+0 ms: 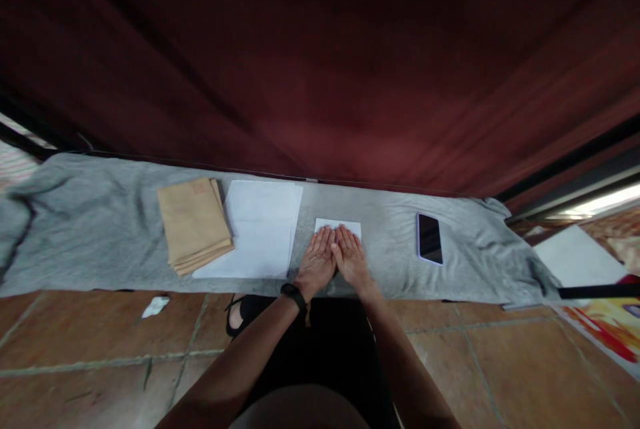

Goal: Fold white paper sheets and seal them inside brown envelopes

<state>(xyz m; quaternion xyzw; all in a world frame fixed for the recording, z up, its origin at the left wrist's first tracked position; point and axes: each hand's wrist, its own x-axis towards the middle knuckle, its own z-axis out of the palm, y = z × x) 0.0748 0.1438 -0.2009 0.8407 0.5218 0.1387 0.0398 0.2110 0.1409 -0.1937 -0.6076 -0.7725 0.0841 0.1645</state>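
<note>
My left hand [317, 257] and my right hand [351, 254] lie flat side by side, fingers stretched out, pressing on a small folded white paper [338, 225] on the grey cloth [100, 229]. Only the paper's far edge shows beyond my fingertips. A black band sits on my left wrist. A stack of white sheets [260, 225] lies just left of my hands. Further left is a pile of brown envelopes [194, 223].
A dark phone [429, 237] lies on the cloth right of my hands. A dark red curtain [320, 69] hangs behind. Tiled floor [75, 349] is in front, with a crumpled white scrap [155, 307]. A white board [575, 257] and coloured prints sit at far right.
</note>
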